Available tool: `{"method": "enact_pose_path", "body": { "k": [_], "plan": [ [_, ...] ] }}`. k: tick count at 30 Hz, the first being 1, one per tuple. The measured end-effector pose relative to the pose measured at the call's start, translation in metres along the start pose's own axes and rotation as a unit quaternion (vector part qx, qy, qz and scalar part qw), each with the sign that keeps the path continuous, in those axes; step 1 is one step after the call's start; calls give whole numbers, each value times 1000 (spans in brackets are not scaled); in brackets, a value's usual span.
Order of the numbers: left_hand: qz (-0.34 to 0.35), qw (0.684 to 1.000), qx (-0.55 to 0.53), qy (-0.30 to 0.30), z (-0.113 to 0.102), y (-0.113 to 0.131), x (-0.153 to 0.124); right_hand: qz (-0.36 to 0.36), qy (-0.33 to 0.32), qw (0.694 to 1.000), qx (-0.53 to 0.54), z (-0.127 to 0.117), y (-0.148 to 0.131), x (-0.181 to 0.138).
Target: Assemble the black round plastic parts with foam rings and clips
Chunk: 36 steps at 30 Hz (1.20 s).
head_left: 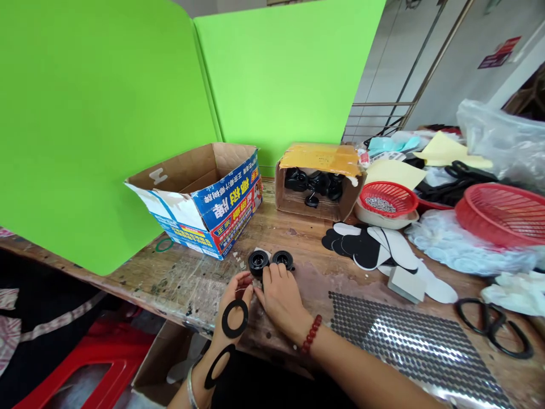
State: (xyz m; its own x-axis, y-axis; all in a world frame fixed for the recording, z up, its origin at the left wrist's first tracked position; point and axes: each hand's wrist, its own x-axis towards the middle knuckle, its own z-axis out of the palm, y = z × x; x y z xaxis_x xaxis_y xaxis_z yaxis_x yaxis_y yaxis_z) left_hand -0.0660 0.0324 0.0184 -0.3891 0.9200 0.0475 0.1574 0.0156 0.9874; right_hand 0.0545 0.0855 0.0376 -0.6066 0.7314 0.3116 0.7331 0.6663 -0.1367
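A pair of black binoculars [258, 261] lies near the table's front edge, its two round ends facing up. My right hand [283, 298] lies over its near side, fingers bent and closed against it. Just to the left, my left hand [240, 289] has thumb and fingertips pinched together beside the binoculars; what they hold is too small to make out. Two flat black rings [234, 318] cling to my left wrist and forearm. The lower part of the binoculars is hidden behind my hands.
Behind stands an open blue-and-white carton [204, 218]. A smaller cardboard box [293, 205] holds several black pieces. To the right are a red basket [388, 199] of small parts, black and white cutouts [361, 247], a sheet of shiny dots [400, 341] and black scissors [494, 326].
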Motion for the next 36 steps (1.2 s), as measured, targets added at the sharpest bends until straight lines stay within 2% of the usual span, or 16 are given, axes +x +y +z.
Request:
{"method": "enact_pose_path", "body": {
  "k": [3, 5, 8, 10, 12, 16, 18, 20, 23, 27, 29, 32, 36],
  "plan": [
    [4, 1000, 27, 13, -3, -1, 3, -31, 14, 997, 63, -11, 9, 1],
    [14, 998, 55, 10, -4, -4, 2, -38, 64, 986, 148, -16, 29, 2],
    [48, 992, 115, -33, -1, -6, -2, 27, 133, 955, 263, -12, 73, 15],
    [60, 986, 148, -49, 3, -7, -3, 85, 108, 936, 323, -2, 97, 27],
    [65, 983, 168, -38, 9, -9, -3, 108, 75, 928, 348, 10, 105, 35],
    [96, 978, 185, -14, 16, -20, -2, 87, 22, 925, 369, 22, 88, 35],
    [125, 972, 200, -11, 16, -28, -4, 93, -7, 929, 358, 23, 85, 38],
    [155, 965, 209, 1, 15, -38, -5, 124, -8, 942, 313, 23, 98, 54],
    [212, 955, 205, 21, 11, -49, -3, 181, 50, 955, 231, 21, 143, 98],
    [253, 942, 221, 2, 11, -55, 3, 255, 135, 945, 153, 14, 202, 157],
    [256, 943, 213, 27, 13, -56, 4, 255, 145, 946, 139, 9, 220, 176],
    [259, 945, 193, 48, 16, -54, 3, 217, 134, 955, 149, 4, 236, 191],
    [248, 950, 192, 3, 10, -46, 1, 183, 144, 956, 179, -1, 239, 187]
  ]
}}
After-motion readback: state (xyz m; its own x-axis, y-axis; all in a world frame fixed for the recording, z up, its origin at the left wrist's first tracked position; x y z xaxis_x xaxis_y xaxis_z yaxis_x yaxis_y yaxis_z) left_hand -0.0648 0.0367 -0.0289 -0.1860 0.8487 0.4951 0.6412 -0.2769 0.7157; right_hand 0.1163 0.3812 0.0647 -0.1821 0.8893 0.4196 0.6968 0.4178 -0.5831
